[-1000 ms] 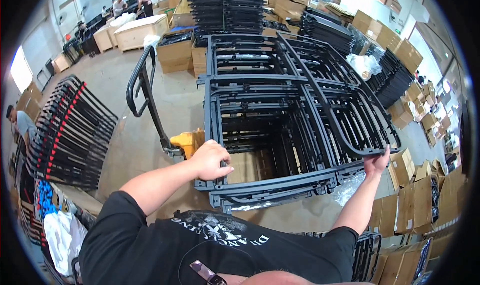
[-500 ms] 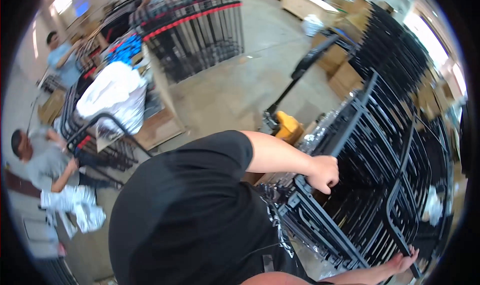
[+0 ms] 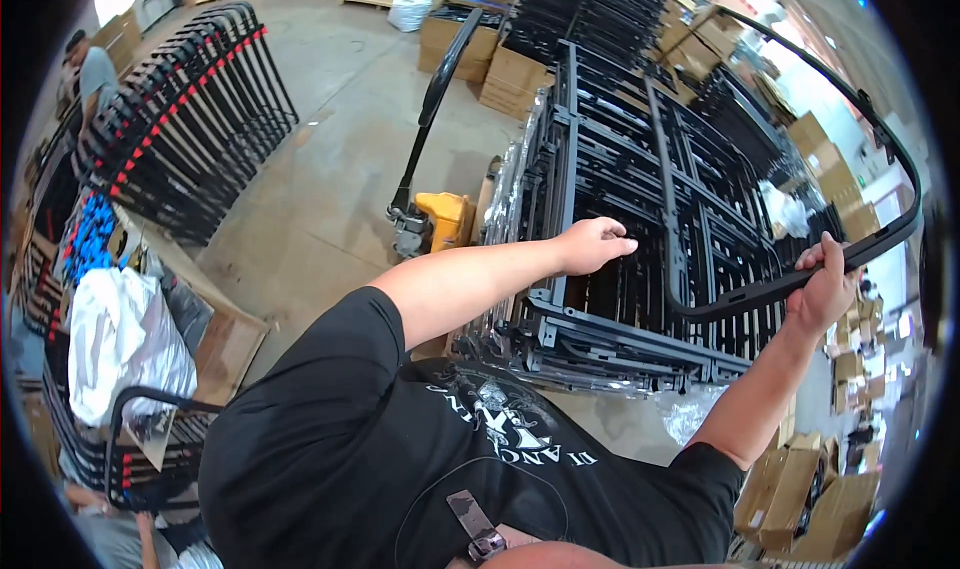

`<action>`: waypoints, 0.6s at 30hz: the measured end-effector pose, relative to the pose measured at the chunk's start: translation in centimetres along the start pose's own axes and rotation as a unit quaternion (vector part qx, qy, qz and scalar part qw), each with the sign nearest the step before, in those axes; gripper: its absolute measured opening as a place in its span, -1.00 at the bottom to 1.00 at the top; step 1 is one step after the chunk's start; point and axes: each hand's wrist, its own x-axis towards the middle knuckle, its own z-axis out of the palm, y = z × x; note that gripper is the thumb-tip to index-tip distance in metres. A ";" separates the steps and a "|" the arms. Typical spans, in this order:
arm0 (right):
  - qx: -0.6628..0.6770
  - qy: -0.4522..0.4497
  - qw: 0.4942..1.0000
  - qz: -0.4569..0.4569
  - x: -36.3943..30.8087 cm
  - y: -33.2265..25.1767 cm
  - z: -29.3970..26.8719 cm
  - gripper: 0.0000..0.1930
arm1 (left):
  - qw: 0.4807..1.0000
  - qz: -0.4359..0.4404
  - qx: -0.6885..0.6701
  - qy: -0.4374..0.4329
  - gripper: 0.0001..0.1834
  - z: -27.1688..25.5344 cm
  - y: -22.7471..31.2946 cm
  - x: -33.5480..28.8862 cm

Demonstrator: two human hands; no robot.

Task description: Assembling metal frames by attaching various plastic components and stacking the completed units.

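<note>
Warehouse floor's crowded: one yellow pallet jack (image 3: 440, 219), one tall stack of black frames (image 3: 640, 219). Right hand (image 3: 825, 289) grips one curved black frame (image 3: 860, 139) lifted above it; left hand (image 3: 592, 245) hovers loose over the stack.

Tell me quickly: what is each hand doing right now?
Left hand: loosely curled, holding nothing, over the stack of black metal frames.
Right hand: fingers closed around the curved black frame.

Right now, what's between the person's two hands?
In the head view, between the left hand and the right hand lie the stacked black metal frames, crossed by the left side bar of the curved black frame the right hand grips.
</note>
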 end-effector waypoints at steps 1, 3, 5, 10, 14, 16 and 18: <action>-0.009 0.009 1.000 -0.006 -1.5 -1.7 0.4 -0.82 | 1.000 0.004 -0.002 -0.013 -0.29 0.7 0.9 -0.1; 0.017 -0.019 1.000 0.004 -4.2 -3.6 2.5 -0.83 | 0.972 -0.138 -0.191 -0.018 -0.23 0.5 2.3 -0.2; 0.012 -0.006 1.000 -0.001 -7.2 -6.2 4.7 -0.82 | 0.926 -0.191 -0.324 -0.015 -0.21 0.7 3.3 -0.1; -0.024 0.009 1.000 0.015 -14.8 -11.4 10.0 -0.80 | 0.899 -0.214 -0.378 0.064 -0.43 1.3 4.4 -3.7; -0.031 -0.034 0.998 -0.033 -19.2 -15.2 14.0 -0.81 | 0.914 -0.119 -0.385 0.055 -0.67 -0.6 4.4 -7.0; -0.035 -0.038 0.997 -0.053 -21.0 -18.0 15.3 -0.80 | 0.924 -0.074 -0.370 0.056 -0.74 -1.6 6.9 -8.6; -0.022 -0.004 0.999 -0.039 -22.4 -19.9 16.4 -0.78 | 0.932 -0.037 -0.353 0.073 -0.77 -3.9 9.3 -9.7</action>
